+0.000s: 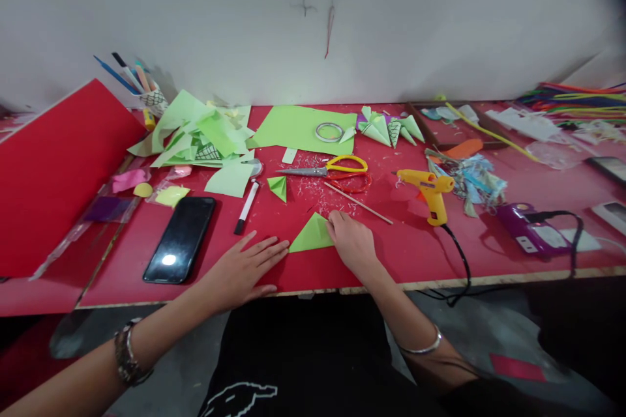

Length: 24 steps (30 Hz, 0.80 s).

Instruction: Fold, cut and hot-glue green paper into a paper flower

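A folded light-green paper triangle point(309, 234) lies on the red tabletop close to the front edge. My right hand point(353, 242) is curled over the paper's right side, its fingers closed on that edge and hiding part of it. Flat on the table, my left hand point(254, 267) has its fingers stretched out, the tips at the paper's left corner. Just beyond lies a smaller folded green paper piece point(278, 188). Scissors point(325, 171) with yellow and red handles rest behind it, and a thin wooden stick point(358, 202) lies to their right.
A black phone point(180, 241) and a marker point(247, 207) lie on the left. Behind them is a heap of green paper scraps point(195, 130). A tape roll point(329, 132) sits on a green sheet point(288, 127). On the right are a yellow glue gun point(428, 192) and a purple power block point(531, 231).
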{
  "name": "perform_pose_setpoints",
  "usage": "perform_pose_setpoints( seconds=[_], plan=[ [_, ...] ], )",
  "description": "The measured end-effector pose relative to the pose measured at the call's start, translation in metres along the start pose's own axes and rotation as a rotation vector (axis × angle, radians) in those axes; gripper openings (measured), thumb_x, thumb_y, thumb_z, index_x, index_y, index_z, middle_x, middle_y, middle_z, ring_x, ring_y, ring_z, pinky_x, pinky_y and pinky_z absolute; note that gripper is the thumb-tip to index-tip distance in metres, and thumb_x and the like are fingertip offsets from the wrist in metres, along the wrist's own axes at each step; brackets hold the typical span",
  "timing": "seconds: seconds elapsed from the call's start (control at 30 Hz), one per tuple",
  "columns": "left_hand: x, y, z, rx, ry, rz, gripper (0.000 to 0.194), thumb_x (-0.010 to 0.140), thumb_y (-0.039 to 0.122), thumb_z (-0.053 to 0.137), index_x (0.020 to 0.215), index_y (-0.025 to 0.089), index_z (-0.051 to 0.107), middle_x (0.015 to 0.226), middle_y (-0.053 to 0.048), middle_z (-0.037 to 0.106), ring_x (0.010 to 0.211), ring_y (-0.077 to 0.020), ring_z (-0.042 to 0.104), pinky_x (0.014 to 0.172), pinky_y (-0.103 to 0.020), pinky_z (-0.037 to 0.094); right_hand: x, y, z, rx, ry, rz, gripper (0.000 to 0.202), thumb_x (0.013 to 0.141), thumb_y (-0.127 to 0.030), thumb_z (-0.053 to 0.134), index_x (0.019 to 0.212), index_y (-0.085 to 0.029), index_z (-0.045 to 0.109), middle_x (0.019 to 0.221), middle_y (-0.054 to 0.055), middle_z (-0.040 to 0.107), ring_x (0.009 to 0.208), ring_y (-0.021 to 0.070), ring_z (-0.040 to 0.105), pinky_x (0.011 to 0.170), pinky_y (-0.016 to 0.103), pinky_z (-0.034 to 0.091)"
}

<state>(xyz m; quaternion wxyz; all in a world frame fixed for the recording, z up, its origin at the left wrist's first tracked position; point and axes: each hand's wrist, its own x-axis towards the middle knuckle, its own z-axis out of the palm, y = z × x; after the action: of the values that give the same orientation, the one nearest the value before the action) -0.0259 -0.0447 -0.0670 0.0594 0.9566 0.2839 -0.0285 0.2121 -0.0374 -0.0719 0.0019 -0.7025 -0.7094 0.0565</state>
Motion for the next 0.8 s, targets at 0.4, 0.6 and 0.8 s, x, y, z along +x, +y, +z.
perform_pose_setpoints(
  seconds=[0.4,0.6,0.8],
  plan=[
    [0.059,0.003,-0.008,-0.066,0.175,0.026,0.034,0.087,0.027,0.033,0.12,0.026,0.043,0.126,-0.001,0.047,0.12,-0.0154,0.035,0.097,-0.033,0.028,0.001,-0.001,0.0,-0.013,0.0,0.002,0.02,0.087,-0.032,0.031,0.091,-0.02,0.047,0.086,0.005,0.06,0.072,0.0141,0.059,0.054,0.021,0.032],
    [0.075,-0.01,0.001,-0.111,-0.008,0.091,0.046,0.088,0.039,0.027,0.132,0.03,0.022,0.139,0.002,0.028,0.128,-0.0144,0.022,0.104,-0.035,0.014,0.003,-0.001,0.002,-0.014,0.029,-0.012,0.019,0.087,-0.029,0.032,0.09,-0.019,0.047,0.083,0.004,0.06,0.072,0.0151,0.058,0.053,0.023,0.032],
    [0.072,-0.019,0.0,-0.095,-0.045,0.074,0.051,0.085,0.043,0.03,0.133,0.03,0.018,0.138,0.001,0.029,0.129,-0.0141,0.019,0.105,-0.036,0.007,-0.002,0.003,-0.003,-0.007,0.035,-0.091,0.023,0.087,-0.027,0.032,0.097,-0.019,0.051,0.09,0.007,0.058,0.08,0.0175,0.053,0.061,0.026,0.036]
  ],
)
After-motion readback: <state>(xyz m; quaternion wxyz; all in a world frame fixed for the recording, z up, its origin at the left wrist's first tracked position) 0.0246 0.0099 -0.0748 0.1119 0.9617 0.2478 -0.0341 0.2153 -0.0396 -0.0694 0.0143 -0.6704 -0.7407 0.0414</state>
